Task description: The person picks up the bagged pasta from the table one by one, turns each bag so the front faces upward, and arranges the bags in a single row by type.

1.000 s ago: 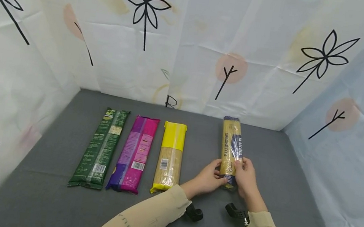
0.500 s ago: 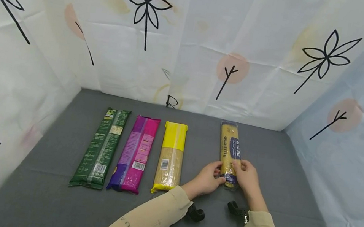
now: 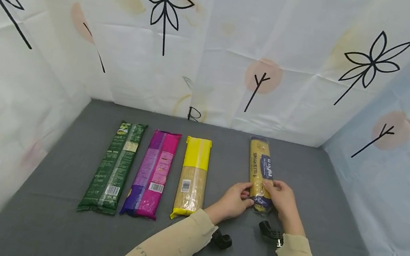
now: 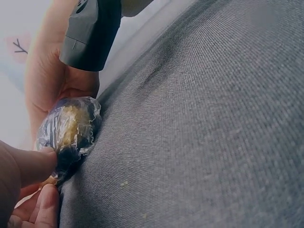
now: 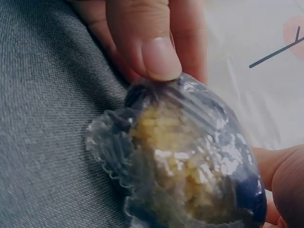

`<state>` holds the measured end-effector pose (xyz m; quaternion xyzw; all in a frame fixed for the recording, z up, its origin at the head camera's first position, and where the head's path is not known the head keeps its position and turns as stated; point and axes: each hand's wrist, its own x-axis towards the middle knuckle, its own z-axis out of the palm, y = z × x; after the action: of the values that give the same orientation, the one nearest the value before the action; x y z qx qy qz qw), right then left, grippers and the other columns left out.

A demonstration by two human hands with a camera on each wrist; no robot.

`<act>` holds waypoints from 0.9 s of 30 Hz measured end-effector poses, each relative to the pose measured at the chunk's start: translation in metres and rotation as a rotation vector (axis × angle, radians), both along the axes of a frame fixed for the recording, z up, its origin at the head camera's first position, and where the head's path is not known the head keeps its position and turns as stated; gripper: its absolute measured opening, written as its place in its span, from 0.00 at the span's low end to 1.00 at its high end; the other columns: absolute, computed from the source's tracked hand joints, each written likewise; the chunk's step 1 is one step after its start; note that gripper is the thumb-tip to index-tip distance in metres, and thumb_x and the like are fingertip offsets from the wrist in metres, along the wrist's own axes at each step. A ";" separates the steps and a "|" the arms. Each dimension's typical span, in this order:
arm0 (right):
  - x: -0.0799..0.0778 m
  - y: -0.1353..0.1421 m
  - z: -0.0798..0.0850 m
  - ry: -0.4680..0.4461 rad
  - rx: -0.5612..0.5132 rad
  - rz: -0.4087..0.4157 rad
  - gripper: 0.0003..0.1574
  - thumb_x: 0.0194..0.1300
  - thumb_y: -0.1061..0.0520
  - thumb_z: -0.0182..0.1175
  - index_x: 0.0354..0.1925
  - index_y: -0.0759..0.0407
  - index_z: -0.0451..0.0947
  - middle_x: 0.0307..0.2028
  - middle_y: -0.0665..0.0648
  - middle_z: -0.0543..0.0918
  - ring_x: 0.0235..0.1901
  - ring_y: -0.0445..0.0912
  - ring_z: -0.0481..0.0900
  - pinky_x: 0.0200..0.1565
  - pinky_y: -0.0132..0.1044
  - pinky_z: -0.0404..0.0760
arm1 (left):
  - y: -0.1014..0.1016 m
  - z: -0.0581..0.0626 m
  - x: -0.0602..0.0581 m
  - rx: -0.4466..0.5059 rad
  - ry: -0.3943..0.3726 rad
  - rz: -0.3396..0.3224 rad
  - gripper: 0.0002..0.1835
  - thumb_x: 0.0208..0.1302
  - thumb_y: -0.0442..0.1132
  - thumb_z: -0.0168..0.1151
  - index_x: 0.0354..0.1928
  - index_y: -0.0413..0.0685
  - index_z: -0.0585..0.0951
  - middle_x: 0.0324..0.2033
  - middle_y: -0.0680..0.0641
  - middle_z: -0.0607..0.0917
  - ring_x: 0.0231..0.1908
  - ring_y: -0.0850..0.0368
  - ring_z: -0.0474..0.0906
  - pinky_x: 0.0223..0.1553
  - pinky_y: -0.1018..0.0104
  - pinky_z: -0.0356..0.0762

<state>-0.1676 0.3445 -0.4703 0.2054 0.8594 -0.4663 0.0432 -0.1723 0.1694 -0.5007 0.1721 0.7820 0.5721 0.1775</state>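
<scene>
A packet of spaghetti (image 3: 260, 163) in clear and blue wrap lies lengthwise at the right of the grey cloth. My left hand (image 3: 232, 201) holds the left side of its near end, thumb on the wrap. On the opposite side my right hand (image 3: 285, 204) grips the packet, its thumb over the top edge. The left wrist view shows the crimped clear end of the packet (image 4: 71, 126) close to the cloth. Seen from the right wrist, yellow spaghetti ends (image 5: 175, 161) show through the film. Fingers under the packet are partly hidden.
Left of the hands lie a yellow-ended pasta packet (image 3: 192, 178), a pink and purple packet (image 3: 153, 168) and a dark green packet (image 3: 114, 168), side by side. Patterned white fabric (image 3: 225, 31) walls in the back and sides. Black straps (image 3: 221, 239) hang at the wrists.
The far end of the spaghetti packet has come down and slightly toward me, and its printed front has turned more upward. Both hands keep their hold. The other packets stay in place.
</scene>
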 end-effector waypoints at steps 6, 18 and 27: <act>0.001 -0.005 0.002 0.032 0.014 -0.013 0.39 0.70 0.39 0.55 0.61 0.71 0.67 0.49 0.70 0.78 0.35 0.47 0.79 0.31 0.34 0.78 | -0.005 0.000 0.004 -0.013 0.050 -0.041 0.28 0.67 0.35 0.61 0.67 0.42 0.69 0.56 0.46 0.74 0.53 0.60 0.74 0.52 0.74 0.72; 0.010 -0.024 0.013 0.147 0.334 0.088 0.41 0.71 0.46 0.53 0.66 0.76 0.58 0.53 0.76 0.69 0.49 0.63 0.72 0.49 0.57 0.73 | -0.052 0.031 0.002 -0.005 0.031 -0.155 0.23 0.70 0.36 0.56 0.65 0.48 0.72 0.57 0.48 0.78 0.48 0.60 0.78 0.43 0.67 0.78; 0.018 -0.069 0.019 0.418 0.361 0.114 0.38 0.66 0.41 0.60 0.63 0.66 0.68 0.54 0.67 0.74 0.54 0.60 0.70 0.55 0.58 0.65 | -0.107 0.053 -0.009 -0.006 0.113 -0.077 0.23 0.69 0.34 0.58 0.64 0.51 0.73 0.56 0.43 0.77 0.48 0.57 0.79 0.43 0.65 0.80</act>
<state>-0.1495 0.2757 -0.4511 0.0603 0.9290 -0.3345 -0.1461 -0.1814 0.0627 -0.4474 0.2334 0.7853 0.5520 0.1553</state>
